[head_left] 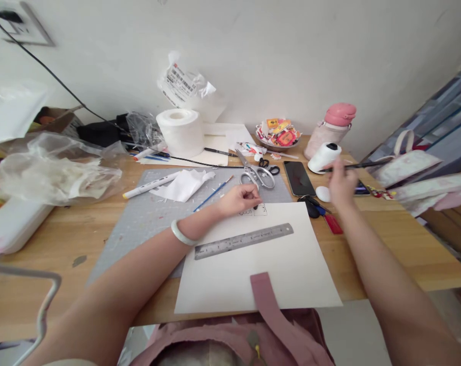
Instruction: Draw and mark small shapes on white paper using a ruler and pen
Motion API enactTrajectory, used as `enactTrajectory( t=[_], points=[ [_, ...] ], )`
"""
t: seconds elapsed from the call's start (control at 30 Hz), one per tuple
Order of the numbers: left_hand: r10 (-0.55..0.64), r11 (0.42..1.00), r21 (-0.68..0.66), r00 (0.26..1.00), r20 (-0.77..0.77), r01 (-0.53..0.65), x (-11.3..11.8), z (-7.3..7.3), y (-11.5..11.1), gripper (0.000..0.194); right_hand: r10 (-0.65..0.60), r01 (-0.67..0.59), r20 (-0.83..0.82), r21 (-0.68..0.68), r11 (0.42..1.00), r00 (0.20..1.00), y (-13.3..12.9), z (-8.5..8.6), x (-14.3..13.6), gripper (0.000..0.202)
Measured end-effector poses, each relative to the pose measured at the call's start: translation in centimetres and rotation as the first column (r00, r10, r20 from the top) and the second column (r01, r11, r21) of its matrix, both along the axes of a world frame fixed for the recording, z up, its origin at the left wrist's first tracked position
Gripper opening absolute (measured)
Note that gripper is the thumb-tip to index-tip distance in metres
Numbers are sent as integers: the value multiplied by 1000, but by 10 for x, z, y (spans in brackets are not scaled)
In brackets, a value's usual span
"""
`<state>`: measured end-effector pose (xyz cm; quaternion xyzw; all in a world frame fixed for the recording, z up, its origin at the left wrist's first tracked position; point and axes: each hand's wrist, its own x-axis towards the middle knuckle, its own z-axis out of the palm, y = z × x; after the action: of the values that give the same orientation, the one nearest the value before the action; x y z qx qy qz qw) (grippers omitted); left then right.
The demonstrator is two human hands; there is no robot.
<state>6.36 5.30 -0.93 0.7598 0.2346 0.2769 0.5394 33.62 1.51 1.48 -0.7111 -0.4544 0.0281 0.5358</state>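
Note:
My left hand (pixel 241 200), fingers curled together, is over the far edge of a white sheet of paper (pixel 249 274). A small dark tip shows beneath its fingertips; what it belongs to is unclear. Beside these fingers is a small ink drawing (pixel 260 209) in boxes, partly hidden by the hand. My right hand (pixel 342 184) is raised at the right, closed around a slim black pen (pixel 364 164) held roughly level. A metal ruler (pixel 243 241) lies slanted across the paper.
Around the grey cutting mat (pixel 119 239) are scissors (pixel 258 175), a blue paintbrush (pixel 214 193), a white marker (pixel 150 185) and a tissue roll (pixel 180 133). A phone (pixel 299 178), white thread spool (pixel 325 156), pink bottle (pixel 332 127) and candy bowl (pixel 278 147) stand farther back.

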Motion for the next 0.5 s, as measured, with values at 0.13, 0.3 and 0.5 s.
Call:
enactTrajectory(
  t=[0.13,0.3,0.5],
  points=[
    [10,1000,-12,1000,19,-9,0,4,-2,22,449,-488,-223,-168,856,865,-4,-7,-80,40],
    [25,1000,-15,1000,10,-25,-1,6,-3,22,529,-555,-168,-246,795,832,-4,-15,-107,36],
    [27,1000,-9,1000,-10,-27,-1,4,-2,21,579,-583,-109,-285,761,808,19,-17,-121,36]
  ],
)
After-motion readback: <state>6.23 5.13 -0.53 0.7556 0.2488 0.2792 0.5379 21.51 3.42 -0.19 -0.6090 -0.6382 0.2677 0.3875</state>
